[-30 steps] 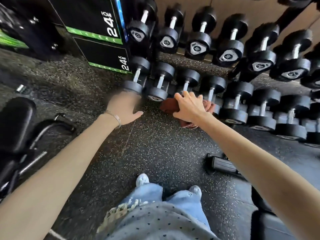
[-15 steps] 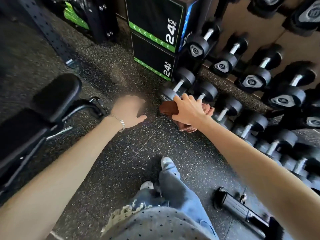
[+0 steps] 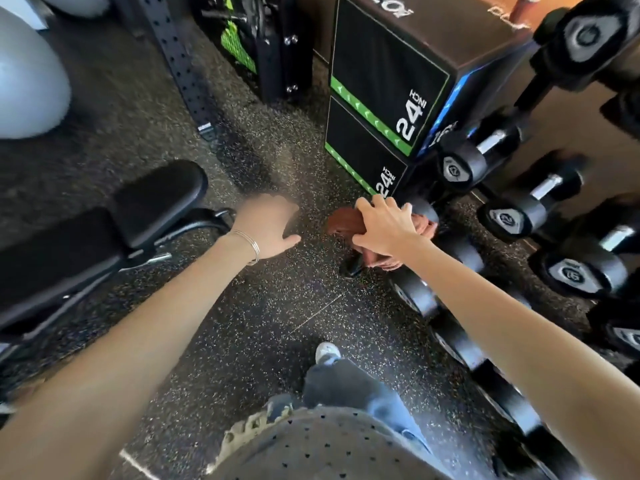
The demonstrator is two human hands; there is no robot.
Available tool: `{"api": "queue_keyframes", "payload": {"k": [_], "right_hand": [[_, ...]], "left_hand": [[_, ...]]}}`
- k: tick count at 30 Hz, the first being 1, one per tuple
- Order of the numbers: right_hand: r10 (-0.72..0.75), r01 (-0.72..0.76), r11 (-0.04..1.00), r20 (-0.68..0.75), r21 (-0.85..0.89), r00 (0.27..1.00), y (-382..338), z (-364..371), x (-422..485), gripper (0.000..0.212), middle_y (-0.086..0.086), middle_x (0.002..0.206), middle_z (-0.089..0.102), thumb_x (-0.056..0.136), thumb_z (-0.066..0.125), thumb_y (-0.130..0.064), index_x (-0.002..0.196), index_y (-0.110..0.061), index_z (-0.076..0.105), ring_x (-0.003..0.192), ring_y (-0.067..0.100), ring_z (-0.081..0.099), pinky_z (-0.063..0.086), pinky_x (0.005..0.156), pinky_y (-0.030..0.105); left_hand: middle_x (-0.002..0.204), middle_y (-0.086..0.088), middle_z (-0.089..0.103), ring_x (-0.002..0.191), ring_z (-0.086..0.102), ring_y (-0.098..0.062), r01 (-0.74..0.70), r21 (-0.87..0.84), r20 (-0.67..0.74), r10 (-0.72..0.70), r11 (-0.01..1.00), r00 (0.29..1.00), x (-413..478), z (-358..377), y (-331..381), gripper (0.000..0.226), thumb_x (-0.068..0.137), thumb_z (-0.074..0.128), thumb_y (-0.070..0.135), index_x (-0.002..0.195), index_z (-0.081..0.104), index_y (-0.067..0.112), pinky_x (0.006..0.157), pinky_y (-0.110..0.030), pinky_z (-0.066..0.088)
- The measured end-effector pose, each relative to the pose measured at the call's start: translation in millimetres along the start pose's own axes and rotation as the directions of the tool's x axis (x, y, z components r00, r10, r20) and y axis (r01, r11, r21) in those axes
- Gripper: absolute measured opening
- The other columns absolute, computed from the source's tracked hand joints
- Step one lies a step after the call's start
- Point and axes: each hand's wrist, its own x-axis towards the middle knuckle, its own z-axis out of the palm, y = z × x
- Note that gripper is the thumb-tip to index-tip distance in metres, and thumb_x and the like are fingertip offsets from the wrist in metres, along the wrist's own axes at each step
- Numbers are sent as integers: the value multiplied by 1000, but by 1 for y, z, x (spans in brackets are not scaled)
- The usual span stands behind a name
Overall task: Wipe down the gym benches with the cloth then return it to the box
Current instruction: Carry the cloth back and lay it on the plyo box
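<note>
Soft cloth (image 3: 346, 221), speckled rubbery floor (image 3: 242, 341)

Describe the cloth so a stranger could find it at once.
Find the black box marked 24 INCH with green stripes. At its lower corner the right hand grips a bunched cloth. It alone is rust-red among black dumbbells.
</note>
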Motion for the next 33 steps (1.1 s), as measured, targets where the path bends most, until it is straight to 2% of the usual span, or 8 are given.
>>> {"api": "queue_keyframes", "payload": {"k": [7, 13, 22, 26, 33], "right_hand": [[-64, 65, 996, 28, -60, 998, 28, -14, 67, 60, 12, 121, 46, 79, 65, -42, 127, -17, 40, 113, 33, 44, 35, 94, 55], [-46, 48, 998, 40, -45, 998, 36, -23, 136, 59, 12, 121, 47, 79, 64, -42, 127, -17, 40, 113, 33, 45, 35, 93, 54], [101, -103, 995, 45, 21, 994, 15, -51, 271, 57, 14, 124, 45, 83, 62, -40, 129, -15, 39, 116, 35, 43, 35, 94, 57], [188, -190, 980, 50, 51, 981, 7, -68, 317, 58, 14, 125, 44, 84, 62, -40, 130, -14, 38, 116, 36, 43, 35, 94, 57], [310, -325, 940, 130, 108, 942, 24, -82, 373, 59, 14, 126, 43, 85, 61, -39, 132, -15, 35, 118, 37, 42, 33, 97, 59]], "left_hand": [[143, -5, 39, 129, 37, -28, 2, -4, 8, -2, 1000, 1000, 64, -9, 7, 64, 89, 41, 56, 142, 30, 22, 104, -43, 35], [143, -4, 39, 129, 37, -26, -6, -11, 29, 6, 1000, 1000, 118, -7, -30, 62, 90, 42, 54, 142, 30, 22, 105, -43, 36], [145, -3, 37, 132, 35, -26, -116, 20, 30, 115, 993, 993, 237, -16, -137, 63, 90, 43, 54, 142, 30, 22, 106, -42, 35], [146, -4, 36, 133, 34, -26, -181, 26, 74, 179, 983, 981, 287, -24, -179, 63, 90, 43, 54, 142, 29, 22, 108, -43, 33], [144, -4, 38, 131, 36, -26, -289, 34, 42, 288, 957, 957, 369, -37, -207, 64, 89, 42, 55, 142, 31, 21, 105, -42, 37]]}}
